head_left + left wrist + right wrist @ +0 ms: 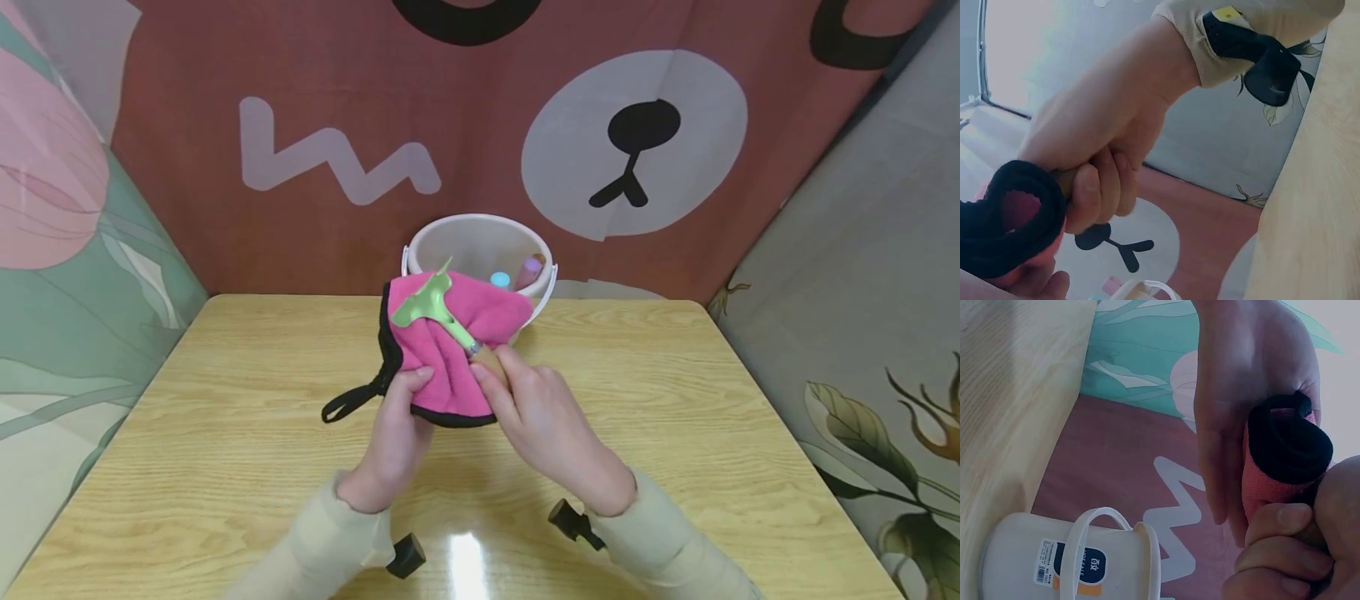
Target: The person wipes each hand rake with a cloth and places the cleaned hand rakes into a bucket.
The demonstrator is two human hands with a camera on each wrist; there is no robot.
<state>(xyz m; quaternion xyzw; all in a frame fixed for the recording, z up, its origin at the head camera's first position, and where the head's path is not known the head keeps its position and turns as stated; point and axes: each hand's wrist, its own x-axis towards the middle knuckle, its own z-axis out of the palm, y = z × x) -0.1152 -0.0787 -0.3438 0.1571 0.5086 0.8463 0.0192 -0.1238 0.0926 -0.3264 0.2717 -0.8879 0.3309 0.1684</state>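
Note:
A pink cloth (480,312) with black edging and a black hanging loop (352,402) is held above the table, in front of the bucket. My left hand (397,442) supports it from below, thumb pressed on top near the lower left edge. In my right hand (543,408) is the wooden handle of a small garden tool (431,304) with a light green, flared head. That head lies over the pink side of the cloth. Seen in the right wrist view, the cloth (1266,494) curls between the hands, and the left fingers (1216,469) stretch along its underside.
Behind the cloth stands a white bucket (480,221) with a handle; a blue-topped item (500,280) and a purple one (529,271) show inside. The wooden table (262,417) meets a brown printed curtain (337,242) at the back.

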